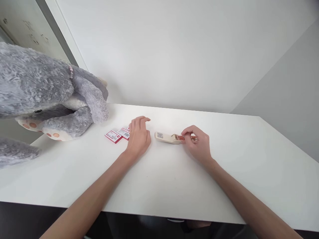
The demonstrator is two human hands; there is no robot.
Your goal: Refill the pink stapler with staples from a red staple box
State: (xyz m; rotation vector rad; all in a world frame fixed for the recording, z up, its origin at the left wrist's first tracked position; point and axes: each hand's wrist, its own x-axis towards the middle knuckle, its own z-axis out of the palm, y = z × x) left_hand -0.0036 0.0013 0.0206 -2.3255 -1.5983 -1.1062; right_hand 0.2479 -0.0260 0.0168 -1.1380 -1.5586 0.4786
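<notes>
Well inside the table's front edge (149, 214), the right hand (198, 145) grips a stapler (167, 137), left hand (138, 138) loosely spread.

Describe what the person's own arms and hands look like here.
The left hand and right hand are ungloved, with slim, bare forearms. No sleeve, watch or bracelet shows on either one, and I can't make out any ring on the fingers.

A white table (154, 179) carries a cream stapler (166, 137), small red-and-white barcoded boxes (113, 136) left of it, and a gray plush toy (82, 121) at its left end.
</notes>
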